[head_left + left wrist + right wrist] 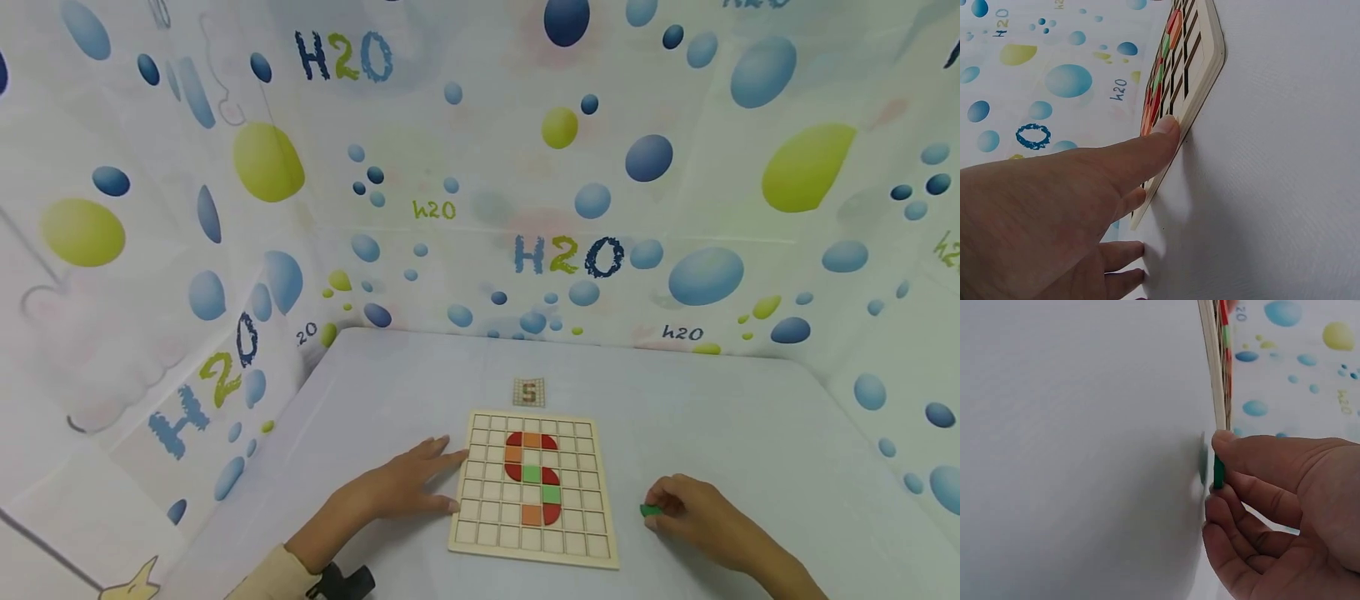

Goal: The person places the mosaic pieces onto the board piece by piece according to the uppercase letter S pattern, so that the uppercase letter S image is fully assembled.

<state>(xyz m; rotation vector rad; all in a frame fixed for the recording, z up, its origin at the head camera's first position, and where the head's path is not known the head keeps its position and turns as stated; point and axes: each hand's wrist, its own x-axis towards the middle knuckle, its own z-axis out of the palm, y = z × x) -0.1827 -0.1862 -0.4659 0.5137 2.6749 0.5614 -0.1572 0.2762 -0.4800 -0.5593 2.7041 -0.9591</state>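
A pale wooden grid board lies on the table, with red, orange and light green tiles set in its cells in an S-like curve. At the board's left edge, my left hand rests with fingers spread; its thumb touches the rim, as the left wrist view also shows. To the right of the board, my right hand pinches a small dark green tile between thumb and fingers. Edge-on, the green tile shows in the right wrist view, close over the white table.
Behind the board lies a small pattern card with an S on a grid. The white table meets a dotted curtain at the back and sides. A black object sits by the left sleeve.
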